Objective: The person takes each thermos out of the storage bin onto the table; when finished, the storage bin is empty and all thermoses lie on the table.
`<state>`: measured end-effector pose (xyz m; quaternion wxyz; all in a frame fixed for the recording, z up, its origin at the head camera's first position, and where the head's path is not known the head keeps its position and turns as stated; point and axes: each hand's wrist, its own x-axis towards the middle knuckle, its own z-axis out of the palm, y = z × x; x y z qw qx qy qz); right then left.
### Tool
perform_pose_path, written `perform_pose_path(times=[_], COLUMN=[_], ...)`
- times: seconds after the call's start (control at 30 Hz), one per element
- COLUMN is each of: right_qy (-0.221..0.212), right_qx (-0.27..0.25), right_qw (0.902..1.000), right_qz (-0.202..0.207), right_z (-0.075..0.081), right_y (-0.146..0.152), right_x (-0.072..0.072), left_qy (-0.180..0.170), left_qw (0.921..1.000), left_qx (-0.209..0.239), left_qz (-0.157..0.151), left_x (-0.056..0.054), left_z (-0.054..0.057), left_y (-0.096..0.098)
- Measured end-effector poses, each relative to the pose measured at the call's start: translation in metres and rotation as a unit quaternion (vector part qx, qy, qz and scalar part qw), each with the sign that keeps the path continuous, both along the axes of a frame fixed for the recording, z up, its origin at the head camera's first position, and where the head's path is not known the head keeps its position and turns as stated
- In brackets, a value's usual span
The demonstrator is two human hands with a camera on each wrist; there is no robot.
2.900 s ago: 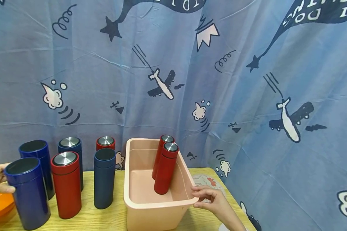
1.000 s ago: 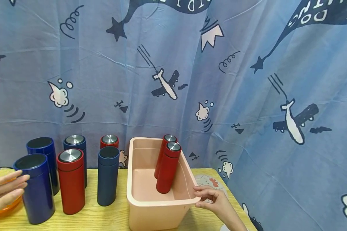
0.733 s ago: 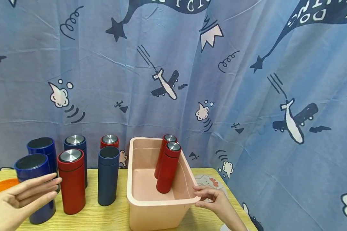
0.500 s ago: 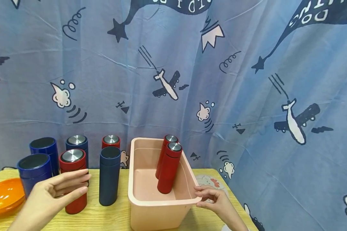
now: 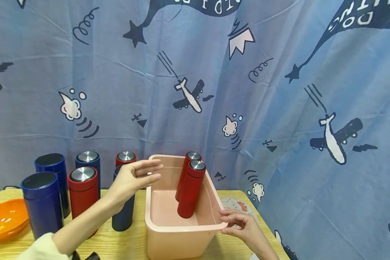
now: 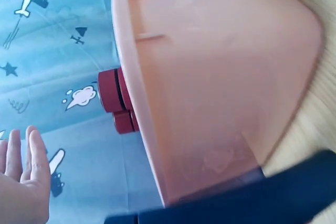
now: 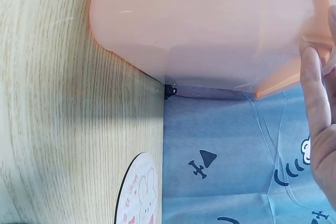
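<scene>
In the head view, my left hand [image 5: 134,180], fingers extended and holding nothing, hovers at the left rim of a pink plastic bin [image 5: 178,229]. It partly covers a dark blue thermos flask [image 5: 123,215]. My right hand [image 5: 242,224] pinches the bin's front right corner, with fingers on the rim and thumb below. In the right wrist view, a finger [image 7: 315,93] lies against the bin's edge. Two red flasks with silver lids stand inside the bin: the front red flask [image 5: 191,191] and the rear red flask [image 5: 183,173], leaning slightly.
Left of the bin stand a red flask [image 5: 83,191], a blue flask [image 5: 41,206] and several others, upright on the wooden table [image 5: 117,249]. An orange bowl [image 5: 8,218] sits at far left. A round bunny mat [image 5: 251,211] lies right of the bin. A patterned blue curtain [image 5: 117,97] hangs behind.
My left hand, which touched the front blue flask at first, has let go and swept right and up past the flasks to the bin's rim. The right hand keeps its hold.
</scene>
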<state>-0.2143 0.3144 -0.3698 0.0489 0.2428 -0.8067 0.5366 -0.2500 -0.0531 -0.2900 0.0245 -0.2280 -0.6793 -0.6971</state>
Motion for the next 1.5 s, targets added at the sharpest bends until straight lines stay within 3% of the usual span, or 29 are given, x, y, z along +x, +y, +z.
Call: perform_pose_path(times=[0.3,0.53,0.63,0.73,0.87,1.07,1.3,1.5], right_qy=[-0.019,-0.022,-0.023,-0.021,-0.016,-0.028,-0.028,-0.017], right_qx=[0.002,0.008,0.005,-0.003,-0.005,-0.003,-0.003,-0.008], right_qw=[0.9998,0.9996,0.9996,0.9997,0.9999,0.9992,0.9994,0.9998], right_qz=[-0.008,-0.017,-0.017,-0.01,0.001,-0.027,-0.021,-0.01], right_z=[0.001,0.003,0.003,0.002,0.002,0.005,0.003,0.0], right_y=[0.0,-0.001,-0.001,-0.001,0.001,0.006,0.005,-0.001], right_x=[0.001,0.001,0.001,0.001,0.001,0.004,0.005,0.003], left_qy=[0.026,-0.017,-0.013,-0.012,-0.019,-0.008,-0.009,-0.006], left_qw=[0.9985,0.9991,0.9982,0.9945,0.9867,0.9887,0.9872,0.9854], left_qx=[0.01,-0.006,-0.024,-0.042,-0.081,-0.085,-0.086,-0.088], left_qz=[-0.046,-0.04,-0.053,-0.095,-0.139,-0.123,-0.134,-0.145], left_x=[-0.04,-0.065,-0.075,-0.081,-0.081,-0.088,-0.106,-0.123], left_z=[0.0,0.0,0.004,0.01,0.024,0.041,0.036,0.018], left_y=[0.042,0.07,0.079,0.082,0.074,0.073,0.099,0.105])
